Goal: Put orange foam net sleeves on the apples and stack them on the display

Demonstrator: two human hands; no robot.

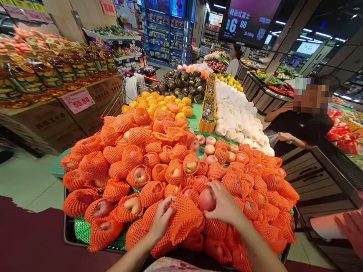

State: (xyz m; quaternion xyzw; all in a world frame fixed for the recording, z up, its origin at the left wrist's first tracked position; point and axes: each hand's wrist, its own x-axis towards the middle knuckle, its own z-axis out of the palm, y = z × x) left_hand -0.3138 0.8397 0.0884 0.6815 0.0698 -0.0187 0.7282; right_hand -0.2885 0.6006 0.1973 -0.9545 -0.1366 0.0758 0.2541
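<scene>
I stand at a produce stand [67, 227] heaped with apples wrapped in orange foam nets [140, 174]. My right hand [223, 204] grips a bare red apple [207, 199] at the front of the heap. My left hand [162, 218] pinches an orange foam net [184, 218] beside it, the net stretched toward the apple. More netted apples lie all around both hands.
Behind the apples lie yellow-orange fruit [168, 103], dark green fruit [182, 83] and white-wrapped fruit [238, 115]. A person in black [302, 124] leans on the stand's right side. Another person's hands [359, 225] show at the far right. Bottled oil [48, 75] stacks on the left.
</scene>
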